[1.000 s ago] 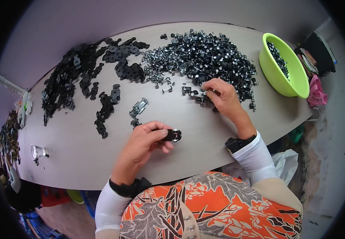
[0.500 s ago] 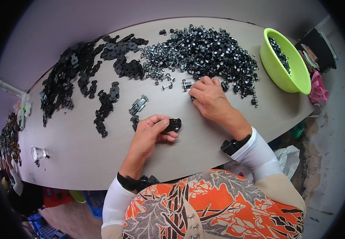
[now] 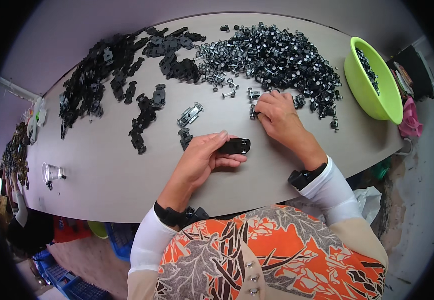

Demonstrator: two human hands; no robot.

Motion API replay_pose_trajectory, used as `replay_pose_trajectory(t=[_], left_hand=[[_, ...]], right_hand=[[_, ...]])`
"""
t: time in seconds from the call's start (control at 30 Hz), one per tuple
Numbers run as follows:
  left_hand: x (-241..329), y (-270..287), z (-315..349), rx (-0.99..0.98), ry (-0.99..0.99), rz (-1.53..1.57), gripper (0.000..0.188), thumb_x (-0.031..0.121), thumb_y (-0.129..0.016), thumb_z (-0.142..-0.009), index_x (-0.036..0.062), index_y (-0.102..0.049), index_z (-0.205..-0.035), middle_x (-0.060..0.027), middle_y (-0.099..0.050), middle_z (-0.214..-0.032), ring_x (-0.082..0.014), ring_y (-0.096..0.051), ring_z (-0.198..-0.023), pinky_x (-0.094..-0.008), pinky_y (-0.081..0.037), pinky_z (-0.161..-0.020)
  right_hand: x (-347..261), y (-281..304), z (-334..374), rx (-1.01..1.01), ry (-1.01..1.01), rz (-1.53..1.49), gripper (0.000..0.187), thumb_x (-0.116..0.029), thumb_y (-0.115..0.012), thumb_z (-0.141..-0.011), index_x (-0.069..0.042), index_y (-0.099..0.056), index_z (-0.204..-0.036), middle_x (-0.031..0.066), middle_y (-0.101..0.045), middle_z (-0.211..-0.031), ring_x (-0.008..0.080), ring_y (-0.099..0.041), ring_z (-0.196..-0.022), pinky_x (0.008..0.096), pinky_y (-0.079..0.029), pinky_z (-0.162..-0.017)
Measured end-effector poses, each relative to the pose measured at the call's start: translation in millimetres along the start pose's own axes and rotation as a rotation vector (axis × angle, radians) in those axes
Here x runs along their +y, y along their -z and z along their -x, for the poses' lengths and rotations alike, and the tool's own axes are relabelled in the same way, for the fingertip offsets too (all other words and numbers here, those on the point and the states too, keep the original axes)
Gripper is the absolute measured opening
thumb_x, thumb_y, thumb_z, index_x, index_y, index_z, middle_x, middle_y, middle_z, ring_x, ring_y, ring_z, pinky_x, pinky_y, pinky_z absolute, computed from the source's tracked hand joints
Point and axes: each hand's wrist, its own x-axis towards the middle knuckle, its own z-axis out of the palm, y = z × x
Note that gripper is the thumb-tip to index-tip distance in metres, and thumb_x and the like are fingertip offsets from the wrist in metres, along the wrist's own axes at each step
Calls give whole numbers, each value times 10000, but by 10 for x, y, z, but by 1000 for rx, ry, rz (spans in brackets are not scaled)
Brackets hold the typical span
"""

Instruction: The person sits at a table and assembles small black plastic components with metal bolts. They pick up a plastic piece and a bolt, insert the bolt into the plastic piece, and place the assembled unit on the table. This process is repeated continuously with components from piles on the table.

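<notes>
My left hand (image 3: pixel 202 157) is closed on a black toy car part (image 3: pixel 234 146), an oblong piece with small bright metal bits at its right end. The thumb lies on top and the fingers are underneath. Farther right, my right hand (image 3: pixel 283 117) rests low over the table with fingers pinched at a wheel axle (image 3: pixel 253 111), a short rod with small dark wheels. Another wheel axle (image 3: pixel 253 93) lies just beyond these fingertips. Close to my left hand are a grey chassis piece (image 3: pixel 190 114) and a darker chassis (image 3: pixel 185 137).
A big heap of wheel axles (image 3: pixel 282 60) covers the far middle of the table (image 3: pixel 102 185). Black chassis pieces (image 3: pixel 89 75) pile up at the far left. A green basin (image 3: pixel 377 85) stands right, a clear cup (image 3: pixel 52 172) left. Another person's arm (image 3: pixel 20 205) shows far left.
The whole view has shifted, so the table's things appear farther right. My left hand has turned, showing more of the black part. A wheel axle now shows at my right fingertips.
</notes>
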Motion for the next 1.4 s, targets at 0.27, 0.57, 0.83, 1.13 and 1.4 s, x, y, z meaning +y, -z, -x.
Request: replay_pose_trajectory(t=[0.27, 0.57, 0.83, 1.13, 1.4], left_hand=[[9, 12, -25, -22, 46, 187, 410, 278, -433, -994, -105, -524, -1113, -239, -613, -1058, -340, -664, -902, -363, -575, -763], [-89, 102, -50, -96, 34, 262, 302, 218, -472, -978, -58, -559, -1063, -181, -640, -1007, -283, -672, -863, -373, -590, -740], [-125, 16, 26, -28, -54, 92, 291, 258, -493, -976, -22, -574, -982, -133, -647, -931, -226, -673, -808, -334, -593, -708], [-146, 28, 29, -52, -106, -11, 299, 273, -503, -973, -12, -589, -941, -109, -643, -880, -190, -663, -764, -314, -592, -681], [-202, -71, 149, 40, -149, -164, 289, 241, -506, -972, -18, -596, -879, -94, -639, -837, -153, -642, -716, -271, -567, -645]], right_hand=[[-297, 216, -49, 142, 15, -376, 101, 54, -588, -711, -22, -568, -773, 90, -554, -814, 256, -578, -699, 344, -447, -597], [-681, 144, 110, 50, 98, -474, 151, 74, -599, -684, -14, -585, -807, 92, -534, -841, 246, -581, -670, 333, -467, -556], [-728, 163, 135, -25, 108, -484, 117, 71, -583, -694, -11, -575, -778, 100, -502, -803, 260, -554, -654, 356, -461, -545], [-760, 160, 216, 30, 72, -550, 94, 65, -586, -694, -9, -550, -740, 101, -475, -793, 267, -538, -639, 361, -453, -538], [-856, 182, 203, -68, 167, -470, 143, 20, -652, -685, -18, -524, -737, 104, -455, -784, 280, -539, -637, 369, -456, -539]])
